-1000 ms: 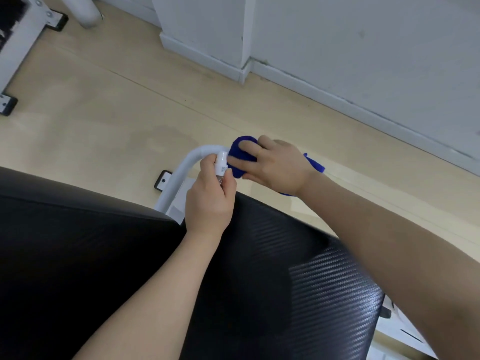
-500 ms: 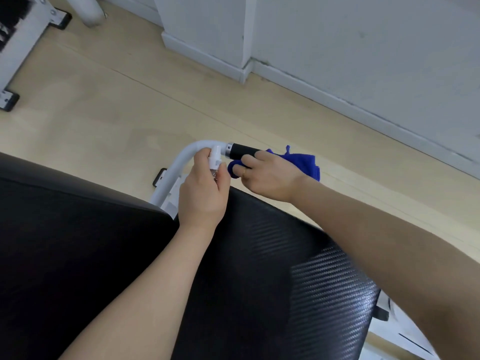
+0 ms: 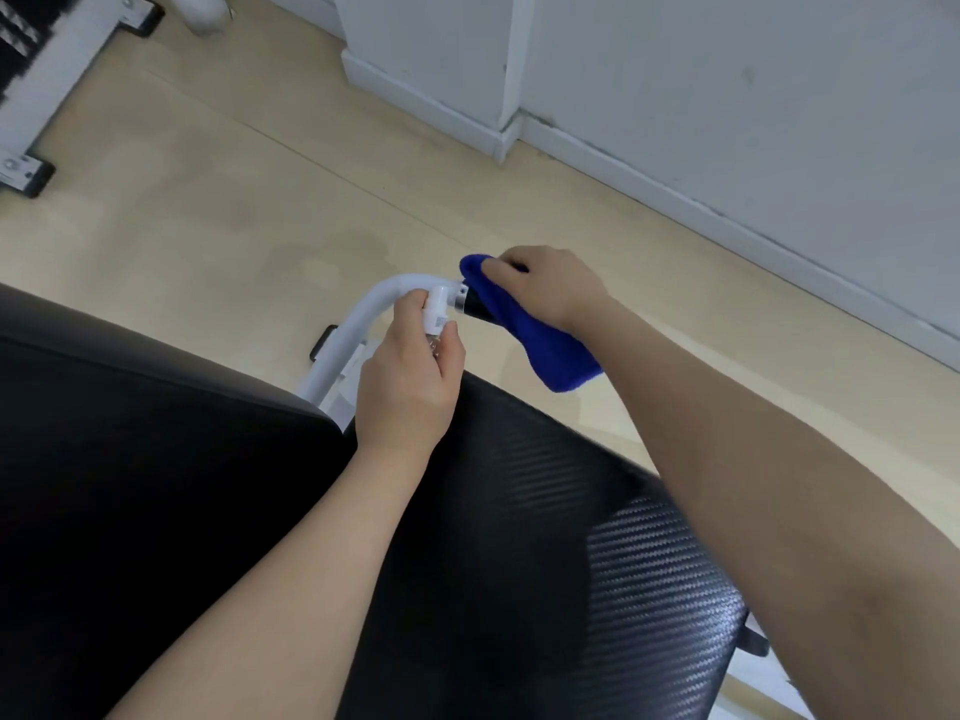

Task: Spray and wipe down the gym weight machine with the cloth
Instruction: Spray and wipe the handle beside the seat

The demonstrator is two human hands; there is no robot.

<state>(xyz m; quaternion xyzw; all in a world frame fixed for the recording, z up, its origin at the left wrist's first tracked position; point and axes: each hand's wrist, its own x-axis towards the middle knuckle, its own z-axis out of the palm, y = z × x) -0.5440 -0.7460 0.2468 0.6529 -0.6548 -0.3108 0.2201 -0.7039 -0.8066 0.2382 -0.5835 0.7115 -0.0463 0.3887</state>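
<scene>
Spray bottle label print is unreadable.

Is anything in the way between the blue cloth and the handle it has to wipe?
No. The blue cloth already lies wrapped on the black handle grip, held there by the right hand. The left hand holds the spray bottle beside it, on the white bar, not between them.

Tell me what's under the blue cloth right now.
The blue cloth, held by the right hand, is draped over the machine's black handle grip. Only the grip's near end shows; the rest is covered.
</scene>
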